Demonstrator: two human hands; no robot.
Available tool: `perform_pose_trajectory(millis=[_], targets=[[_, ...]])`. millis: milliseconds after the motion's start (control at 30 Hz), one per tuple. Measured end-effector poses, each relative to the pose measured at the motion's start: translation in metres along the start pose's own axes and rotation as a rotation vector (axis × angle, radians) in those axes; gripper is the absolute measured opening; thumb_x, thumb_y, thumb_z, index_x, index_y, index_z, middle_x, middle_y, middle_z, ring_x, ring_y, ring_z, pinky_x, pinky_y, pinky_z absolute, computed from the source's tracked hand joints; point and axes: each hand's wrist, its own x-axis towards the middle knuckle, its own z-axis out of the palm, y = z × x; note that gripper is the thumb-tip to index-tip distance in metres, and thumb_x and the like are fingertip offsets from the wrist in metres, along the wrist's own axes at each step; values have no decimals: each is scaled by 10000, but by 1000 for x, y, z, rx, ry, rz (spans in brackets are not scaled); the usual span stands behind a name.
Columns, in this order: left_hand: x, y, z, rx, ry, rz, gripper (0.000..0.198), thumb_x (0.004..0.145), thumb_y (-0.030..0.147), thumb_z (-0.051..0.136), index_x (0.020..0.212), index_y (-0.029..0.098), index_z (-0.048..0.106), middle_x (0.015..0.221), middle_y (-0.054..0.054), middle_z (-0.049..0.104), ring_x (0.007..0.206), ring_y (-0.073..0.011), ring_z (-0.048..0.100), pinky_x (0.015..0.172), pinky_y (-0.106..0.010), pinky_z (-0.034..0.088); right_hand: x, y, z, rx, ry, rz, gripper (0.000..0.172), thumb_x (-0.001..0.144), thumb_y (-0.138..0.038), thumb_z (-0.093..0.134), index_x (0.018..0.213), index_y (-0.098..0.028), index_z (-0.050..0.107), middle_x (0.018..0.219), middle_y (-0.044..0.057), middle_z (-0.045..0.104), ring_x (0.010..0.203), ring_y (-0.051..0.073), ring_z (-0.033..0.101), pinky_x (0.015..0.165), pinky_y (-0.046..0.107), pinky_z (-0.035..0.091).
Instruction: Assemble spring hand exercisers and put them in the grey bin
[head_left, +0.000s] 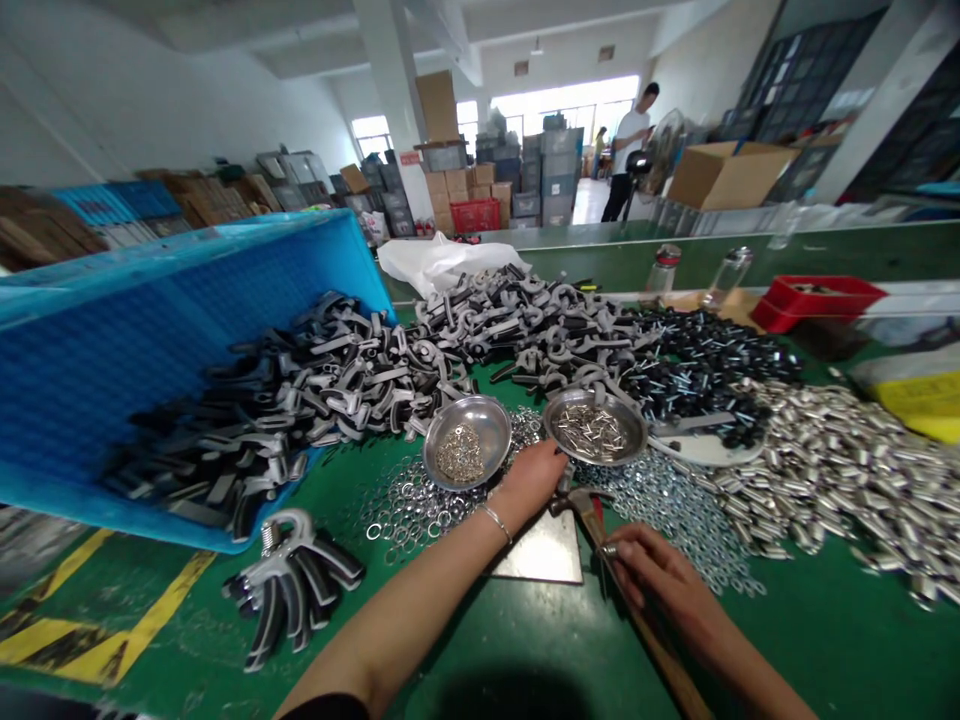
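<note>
1. Lower right of centre: the right hand (664,575) pinches a small metal cylinder (610,549) in its fingers, beside the hammer (660,652); a light, square pinch suits it.
2. Centre: the left hand (534,475) is at the steel bowl (637,433); I can't tell whether its fingers grip anything. Best not lean there.

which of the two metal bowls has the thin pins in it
The right bowl, just beyond the left hand: it holds slim pins, while the left bowl holds a heap of much smaller pieces.

There are two metal bowls (489,430), one hammer (654,640) and one metal plate (551,555). Two lidded bottles (663,275) and one large blue crate (187,325) show.
</note>
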Motion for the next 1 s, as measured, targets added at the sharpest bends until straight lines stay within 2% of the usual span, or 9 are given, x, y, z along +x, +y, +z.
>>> perform_pose_trajectory(millis=[133,233,333,467,600,733,800,900,1000], targets=[[8,-11,2,11,-30,108,270,955,111,509,1148,215,667,1218,-81,635,1103,-217,605,982,-331,490,7,-5,10,241,86,-27,231,861,-459,712,908,-235,685,616,-44,533,494,94,399,475,236,365],[6,-16,3,32,-38,119,238,953,80,484,1083,157,668,1118,-104,663,1035,-217,637,949,-333,510,15,-7,12,405,141,-4,182,832,-418,748,908,-256,712,727,-19,593,557,109,469,513,247,423],[-2,-15,5,61,-30,60,205,954,75,471,1029,108,659,1023,-134,666,987,-239,657,899,-358,533,17,-3,16,462,152,32,152,822,-381,763,915,-265,729,771,-8,613,637,125,534,562,246,466],[-9,-8,5,70,-16,-42,217,954,63,461,1061,92,647,1040,-157,657,986,-246,672,871,-361,546,15,2,28,532,113,63,157,808,-341,781,932,-254,740,763,-5,620,641,113,545,573,232,466],[0,2,2,38,-32,-150,218,932,30,476,1018,53,675,1026,-203,672,977,-278,694,833,-369,559,17,-2,36,565,90,70,197,783,-326,799,947,-234,740,750,-5,630,606,101,530,574,232,460],[3,7,-10,-27,-16,-228,216,900,-7,485,966,15,690,997,-244,677,951,-311,703,806,-399,564,18,-6,36,610,104,55,235,768,-295,806,980,-225,731,788,4,646,670,116,572,619,240,484],[-7,8,-17,-79,24,-218,242,912,6,476,1032,47,683,1035,-218,679,975,-289,692,850,-402,553,18,-5,36,577,110,37,271,764,-304,812,1004,-223,719,813,11,648,708,131,589,615,246,486],[-41,8,-22,-227,101,-174,291,925,38,483,1123,145,665,1107,-126,686,1027,-213,672,932,-345,527,18,-2,37,511,99,1,259,796,-340,798,1006,-233,689,800,-1,632,686,127,573,574,241,463],[-84,13,-17,-836,174,-251,206,925,165,560,1089,164,685,1016,-85,725,906,-188,700,839,-308,562,18,-1,43,438,45,-26,179,858,-363,747,938,-239,646,716,-36,586,619,109,538,563,242,449]])
